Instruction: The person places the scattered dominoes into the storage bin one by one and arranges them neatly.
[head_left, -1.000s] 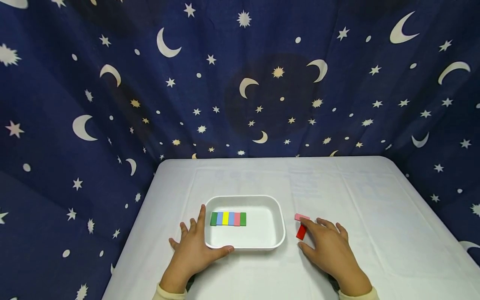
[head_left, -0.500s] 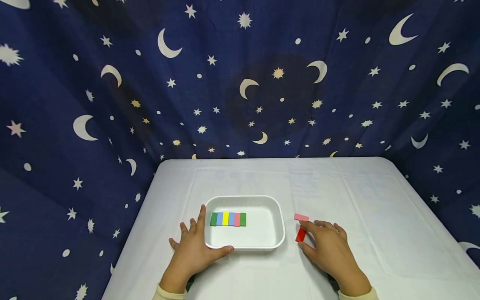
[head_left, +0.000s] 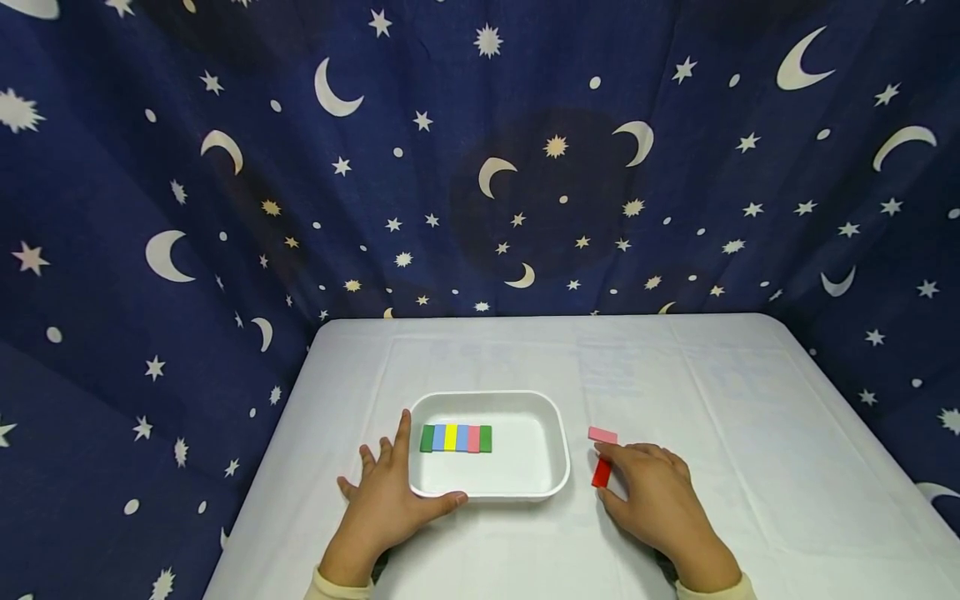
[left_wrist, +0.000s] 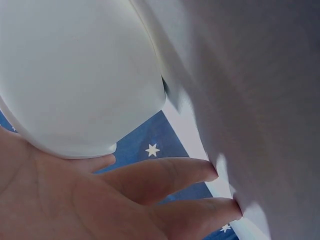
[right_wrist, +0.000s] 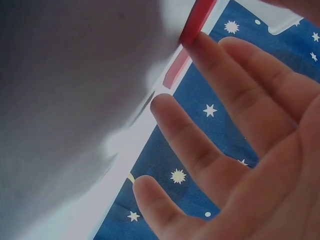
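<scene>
A white tray (head_left: pixel 525 475) holds a side-by-side row of several thin rectangular coloured blocks (head_left: pixel 451 438), in green, blue, yellow and pink. My left hand (head_left: pixel 384 504) rests against the tray's near left corner, its index finger along the left wall and the thumb along the front. Its other fingers are spread, and in the left wrist view two fingertips touch the tablecloth. Right of the tray, my right hand (head_left: pixel 660 500) pinches a red block (head_left: pixel 601 472) lengthwise, thumb at the near end and a fingertip at the far end. A pink block (head_left: pixel 603 435) lies just beyond it.
A white cloth (head_left: pixel 750 417) covers the table. Behind it and along both sides hangs a dark blue curtain (head_left: pixel 450 250) with moons and stars. The tray's right half is bare floor.
My right hand's fingers have drawn in around the red block, which has shifted slightly towards me. The pink block is now more uncovered. Left hand and tray hold still.
</scene>
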